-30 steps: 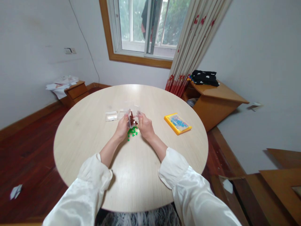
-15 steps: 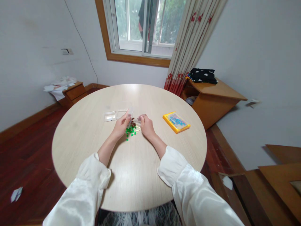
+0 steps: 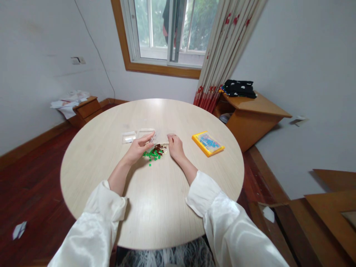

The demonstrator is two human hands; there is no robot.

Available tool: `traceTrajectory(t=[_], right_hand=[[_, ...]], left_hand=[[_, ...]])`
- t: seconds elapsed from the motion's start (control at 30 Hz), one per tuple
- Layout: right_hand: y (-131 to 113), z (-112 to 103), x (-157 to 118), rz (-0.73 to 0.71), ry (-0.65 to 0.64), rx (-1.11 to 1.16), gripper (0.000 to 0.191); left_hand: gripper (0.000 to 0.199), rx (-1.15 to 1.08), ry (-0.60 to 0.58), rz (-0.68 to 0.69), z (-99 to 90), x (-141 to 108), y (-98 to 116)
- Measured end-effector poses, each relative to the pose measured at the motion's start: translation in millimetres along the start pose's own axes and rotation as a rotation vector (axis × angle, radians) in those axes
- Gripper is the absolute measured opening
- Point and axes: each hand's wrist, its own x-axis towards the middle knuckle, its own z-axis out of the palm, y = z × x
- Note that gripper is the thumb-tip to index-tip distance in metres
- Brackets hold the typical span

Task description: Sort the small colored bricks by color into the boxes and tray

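Note:
My left hand (image 3: 139,148) is at the middle of the round table, fingers stretched out and thumb apart, beside a small pile of green pieces (image 3: 156,152) and brown pieces (image 3: 160,148). Some pale bits lie at the pile's right edge. Just behind those fingers sits a clear plastic tray (image 3: 146,130), partly hidden by them. Another clear plastic case (image 3: 128,137) lies to its left. On the pile's other side, my right hand (image 3: 175,146) is closed in a pinch on a clear piece of plastic, whose exact shape is hard to make out.
A yellow-framed flat box (image 3: 208,144) with a blue and pink picture lies on the right of the round table (image 3: 155,207). Beyond it stands a wooden cabinet (image 3: 258,107) with dark folded cloth (image 3: 240,89) on top. A window and curtain (image 3: 219,55) are at the back.
My left hand has moved left and its fingers have spread away from the right hand. More of the green and brown pile now shows between the hands.

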Motion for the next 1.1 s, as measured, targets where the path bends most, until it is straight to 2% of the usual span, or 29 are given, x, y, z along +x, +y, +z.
traceTrajectory(t=[0.37,0.47,0.63,0.73,0.87,0.97,1.1], right_hand=[[-6.6,-1.5,-3.1,0.104,0.042,0.119,0.027],[-10.0,-0.9,-3.9,0.091,0.056,0.23,0.027],[-24.2,-0.6,-10.7,-0.025,0.059,0.352,0.039],[-37.5,-0.9,-18.6,-0.195,0.022,0.32,0.034],[-50.5,0.6,-27.5,-0.437,-0.118,0.181,0.027],[-52.5,2.3,-29.9,-0.448,-0.13,0.113,0.021],[-51.4,2.4,-30.1,-0.462,-0.101,0.075,0.015]], left_hand=[[0.057,-0.115,-0.074,-0.101,-9.0,-3.2,5.0],[0.057,-0.239,-0.055,-0.111,-8.0,-2.3,0.2],[0.069,-0.445,0.062,-0.1,-2.6,0.3,-4.0],[0.076,-0.476,0.08,-0.097,2.4,0.1,-1.7],[0.067,-0.483,0.098,-0.108,10.1,-1.9,3.4],[0.06,-0.465,0.101,-0.114,15.3,-2.9,5.0],[0.062,-0.503,0.085,-0.131,20.5,-3.0,3.0]])
